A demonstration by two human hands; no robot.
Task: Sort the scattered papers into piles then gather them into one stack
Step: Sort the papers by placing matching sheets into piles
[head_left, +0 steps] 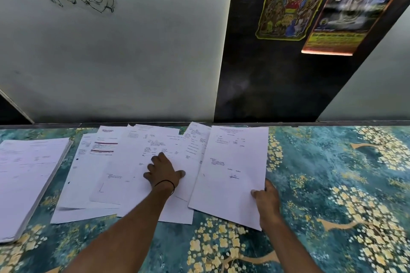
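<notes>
Pinning the scattered papers, the left hand is pressed flat. One sheet is pinched by the right hand, likely for sorting

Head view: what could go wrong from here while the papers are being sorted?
1. The right hand pinches the sheet only at its edge, so it may bend or crease when lifted.
2. The left hand presses just one spot of the fanned papers; overlapped sheets could slide along if the sheet drags.

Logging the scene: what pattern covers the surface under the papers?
Surface: teal with yellow blossoms on tan branches; head view.
</notes>
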